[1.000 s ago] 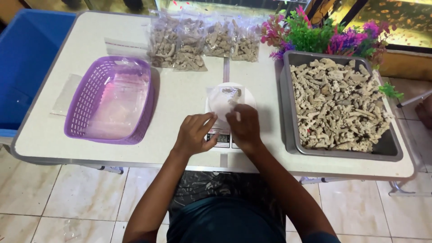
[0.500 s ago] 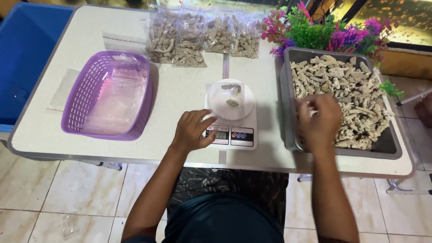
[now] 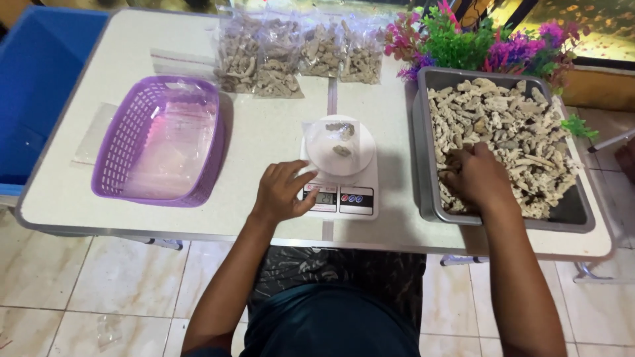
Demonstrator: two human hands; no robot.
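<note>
A small white kitchen scale (image 3: 341,173) stands at the middle of the white table (image 3: 264,142), with a few pale coral pieces (image 3: 341,139) on its round platform. My left hand (image 3: 281,192) rests beside the scale's left front corner, fingers apart, thumb touching the display edge. My right hand (image 3: 477,177) reaches into the grey metal tray (image 3: 423,158) on the right and lies among the coral rubble (image 3: 509,132), fingers curled into the pieces; whether it grips any is hidden.
A purple plastic basket (image 3: 159,142) with clear bags inside sits at the left. Several filled clear bags (image 3: 291,56) lie at the back. Artificial plants (image 3: 476,39) stand behind the tray. A blue bin (image 3: 36,86) borders the table's left side.
My right hand left the scale platform, where it put coral down, and moved right into the tray's coral rubble. My left hand stayed by the scale.
</note>
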